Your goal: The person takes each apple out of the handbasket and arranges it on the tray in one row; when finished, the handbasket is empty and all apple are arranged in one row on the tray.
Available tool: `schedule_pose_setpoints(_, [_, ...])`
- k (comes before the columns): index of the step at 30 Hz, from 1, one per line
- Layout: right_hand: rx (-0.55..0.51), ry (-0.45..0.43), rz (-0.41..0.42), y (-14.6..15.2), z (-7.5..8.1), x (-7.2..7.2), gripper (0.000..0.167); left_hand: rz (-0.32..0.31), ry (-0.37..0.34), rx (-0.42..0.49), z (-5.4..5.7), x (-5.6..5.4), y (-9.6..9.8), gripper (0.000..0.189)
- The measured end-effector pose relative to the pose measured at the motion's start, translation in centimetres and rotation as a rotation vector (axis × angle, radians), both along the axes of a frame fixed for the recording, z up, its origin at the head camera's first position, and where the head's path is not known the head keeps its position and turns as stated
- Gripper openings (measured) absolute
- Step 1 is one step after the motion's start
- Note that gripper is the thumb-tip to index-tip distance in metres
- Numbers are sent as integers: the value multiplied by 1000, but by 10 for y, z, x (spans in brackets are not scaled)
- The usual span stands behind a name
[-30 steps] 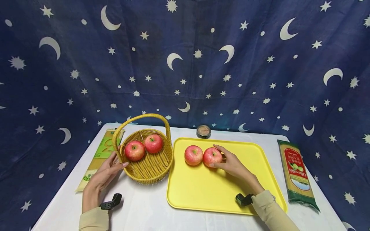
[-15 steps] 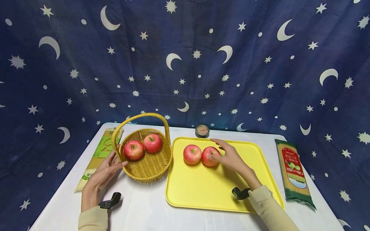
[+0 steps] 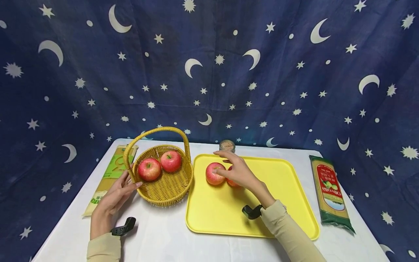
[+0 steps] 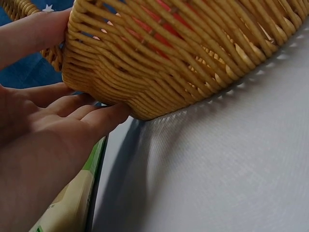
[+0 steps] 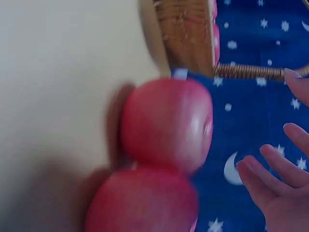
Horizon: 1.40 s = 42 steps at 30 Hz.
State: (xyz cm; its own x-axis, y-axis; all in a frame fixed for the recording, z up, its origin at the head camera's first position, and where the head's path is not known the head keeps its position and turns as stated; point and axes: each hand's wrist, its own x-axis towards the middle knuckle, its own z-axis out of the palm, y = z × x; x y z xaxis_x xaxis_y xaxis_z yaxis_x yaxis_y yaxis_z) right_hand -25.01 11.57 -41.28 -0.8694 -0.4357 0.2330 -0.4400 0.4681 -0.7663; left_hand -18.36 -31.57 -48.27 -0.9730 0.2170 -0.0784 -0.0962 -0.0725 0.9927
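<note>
A woven yellow basket [image 3: 163, 187] holds two red apples [image 3: 149, 169] [image 3: 171, 161]. My left hand [image 3: 130, 182] lies flat on the table with straight fingers [image 4: 96, 118] touching the basket's [image 4: 183, 53] left base. On the yellow tray [image 3: 281, 203] two more red apples sit side by side. My right hand [image 3: 226, 165] hovers over them with spread fingers, hiding most of the right apple [image 3: 231, 182] and reaching the left apple [image 3: 211, 175]. In the right wrist view the fingers [image 5: 273, 181] are open beside both apples [image 5: 166, 123] [image 5: 142, 200], and I cannot see contact.
A small round jar [image 3: 227, 145] stands behind the tray. A red-and-green noodle packet [image 3: 328, 191] lies at the table's right edge, and a green packet [image 3: 112, 173] lies left of the basket. A dark starry cloth [image 3: 229, 72] hangs behind the white table [image 3: 163, 236].
My right hand has let go of the right apple and moved left, now spread above both apples toward the left one. The left hand stays against the basket.
</note>
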Motion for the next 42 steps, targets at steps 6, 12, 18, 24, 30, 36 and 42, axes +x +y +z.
schedule_pose_setpoints(6, [-47,-18,93,-37,4,-2,59,6,7,17,0,2,-3,98])
schedule_pose_setpoints(12, [-28,-43,178,-70,3,-3,52,13,14,22,-1,2,-3,99])
schedule_pose_setpoints(18, [-2,-63,256,-98,-4,-6,50,1,18,37,-3,0,-2,100])
schedule_pose_setpoints(24, [39,-34,264,-122,-10,-16,53,4,7,21,-3,-1,-3,101])
schedule_pose_setpoints(30, [158,29,276,-143,-7,-26,62,28,-11,-18,-1,-1,-3,100])
schedule_pose_setpoints(36, [223,41,285,-158,-8,-37,78,27,-3,-21,-2,-1,-2,101])
schedule_pose_setpoints(42, [263,8,293,-172,-13,-47,86,38,-4,-35,-4,-3,-3,101])
